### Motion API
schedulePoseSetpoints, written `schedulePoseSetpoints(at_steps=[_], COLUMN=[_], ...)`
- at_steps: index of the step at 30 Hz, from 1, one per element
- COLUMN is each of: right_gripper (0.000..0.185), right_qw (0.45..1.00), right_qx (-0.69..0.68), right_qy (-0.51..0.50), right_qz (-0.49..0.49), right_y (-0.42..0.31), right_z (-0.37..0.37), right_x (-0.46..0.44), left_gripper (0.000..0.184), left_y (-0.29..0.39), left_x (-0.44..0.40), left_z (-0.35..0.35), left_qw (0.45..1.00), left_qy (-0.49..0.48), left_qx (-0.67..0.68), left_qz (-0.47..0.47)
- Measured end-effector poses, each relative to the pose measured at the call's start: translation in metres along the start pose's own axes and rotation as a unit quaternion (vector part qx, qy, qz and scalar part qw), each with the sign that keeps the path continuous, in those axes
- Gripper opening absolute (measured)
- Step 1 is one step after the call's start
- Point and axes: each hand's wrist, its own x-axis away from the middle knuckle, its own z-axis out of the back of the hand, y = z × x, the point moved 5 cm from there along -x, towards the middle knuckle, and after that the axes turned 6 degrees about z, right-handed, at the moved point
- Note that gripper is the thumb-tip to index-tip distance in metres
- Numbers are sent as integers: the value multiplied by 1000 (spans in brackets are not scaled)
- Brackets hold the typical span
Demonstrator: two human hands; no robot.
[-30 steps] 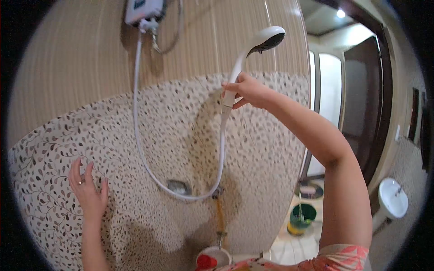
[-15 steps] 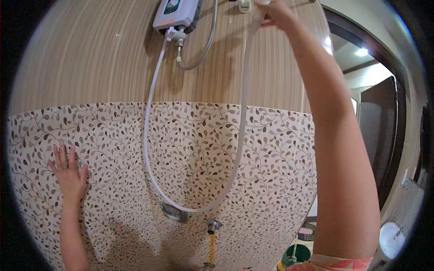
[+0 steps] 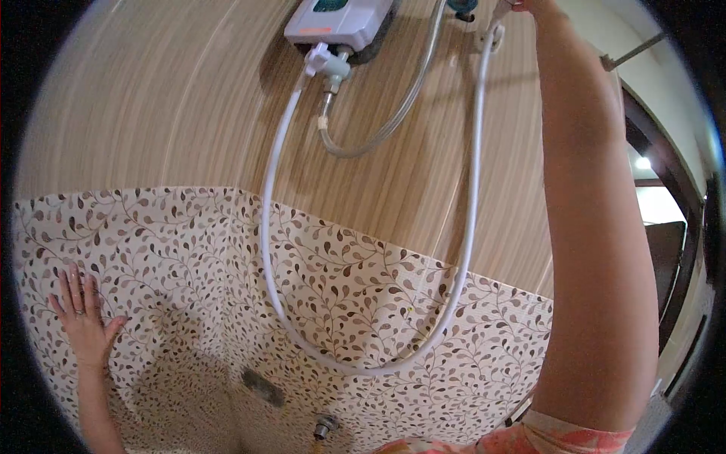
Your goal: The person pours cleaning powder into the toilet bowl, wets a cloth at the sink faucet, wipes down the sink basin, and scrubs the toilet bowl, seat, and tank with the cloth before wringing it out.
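High on the striped wall (image 3: 423, 189), at the top edge of the view, the right hand (image 3: 528, 4) is stretched up at the upper end of the white hose (image 3: 266, 227); the frame cuts it off, so I cannot tell how firmly its fingers close. That end lies right by a white wall bracket (image 3: 496, 39), though whether the two touch is unclear. From there the hose hangs in a wide, slack loop and climbs back to the valve (image 3: 327, 65) under the water heater (image 3: 336, 24). The left hand (image 3: 85, 333) is open, fingers spread, apparently flat against the leaf-patterned tiles (image 3: 166, 250), gripping nothing. For good handling at this height, I would keep that palm braced for balance, guide the hose end squarely rather than at a slant, leave the loop loose so it neither twists nor tugs on the valve, and keep it clear of the grey flexible pipe (image 3: 355, 153).
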Motion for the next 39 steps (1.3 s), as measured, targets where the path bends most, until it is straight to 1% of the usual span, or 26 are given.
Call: schedulePoseSetpoints(at_steps=[1, 2, 4, 5, 6, 7, 8, 10, 12, 14, 16, 19, 20, 22, 23, 25, 26, 27, 28, 31, 34, 35, 36, 37, 38, 39], right_gripper=[33, 33, 38, 38, 39, 40, 40, 44, 43, 42, 41, 39, 39, 38, 37, 36, 36, 35, 35, 33, 32, 32, 31, 32, 37, 45], right_qw=[998, 998, 980, 981, 952, 886, 888, 964, 959, 953, 952, 950, 948, 944, 940, 928, 919, 912, 904, 871, 816, 784, 832, 810, 733, 694], right_qx=[65, 64, 145, 139, 283, 416, 409, 253, 265, 279, 267, 225, 206, 169, 151, 113, 96, 81, 69, 37, 33, 42, 86, 30, 17, 96], right_qy=[4, -1, -131, -132, -81, -28, -35, 48, 52, 21, -27, -113, -145, -195, -219, -283, -317, -346, -377, -477, -576, -609, -540, -585, -657, -665], right_qz=[7, 6, -33, -31, 87, 204, 207, 73, 89, 114, 145, 182, 195, 208, 214, 216, 212, 204, 191, 116, -37, -111, 90, 28, -176, -258], right_y=[6, 19, 44, 50, 44, 32, 35, 58, 77, 102, 129, 139, 131, 115, 105, 82, 71, 59, 48, 21, 12, 13, -13, 3, 2, -12], right_z=[-5, -10, -31, -34, -30, -35, -44, -41, -45, -69, -94, -112, -115, -104, -95, -79, -65, -47, -28, 41, 127, 164, 205, 240, 301, 360], right_x=[-2, -15, -42, -29, -7, 8, 10, 9, 25, 73, 128, 232, 270, 333, 361, 429, 460, 491, 523, 626, 755, 807, 853, 923, 999, 1069], left_gripper=[87, 88, 89, 89, 90, 90, 90, 91, 91, 90, 88, 87, 87, 87, 87, 89, 89, 86, 86, 85, 85, 86, 86, 86, 87, 87], left_y=[2, 4, 5, 5, 4, 5, 6, 9, 8, 9, 7, 3, 2, -2, -4, -5, -2, -5, -3, 5, 19, 28, 39, 55, 68, 78], left_x=[-2, -5, -8, -6, -5, -5, -7, -7, -6, -4, 4, 13, 17, 17, 15, 17, 19, 21, 25, 58, 97, 108, 117, 125, 128, 129], left_z=[2, 5, 8, 7, 6, 7, 8, 6, 4, 1, -5, -18, -22, -22, -22, -24, -26, -38, -38, -22, -3, 6, 15, 25, 45, 67], left_qw=[1000, 999, 998, 998, 999, 999, 999, 999, 998, 998, 999, 998, 997, 998, 996, 1000, 999, 974, 966, 990, 983, 975, 965, 952, 936, 919], left_qy=[17, 34, 45, 40, 34, 28, 32, 21, 35, 40, 20, -13, -46, -8, -21, -22, -28, -120, -134, -117, -138, -147, -157, -171, -183, -195], left_qx=[-3, -7, -16, -18, -19, -24, -19, -15, -18, 14, 30, 52, 54, 68, 79, 9, 32, -186, -211, -45, 80, 129, 178, 224, 274, 318], left_qz=[-14, -27, -35, -35, -34, -30, -34, -42, -43, -35, -24, 10, -18, -9, -30, -7, -24, -56, -68, -66, -92, -104, -112, -116, -126, -130])
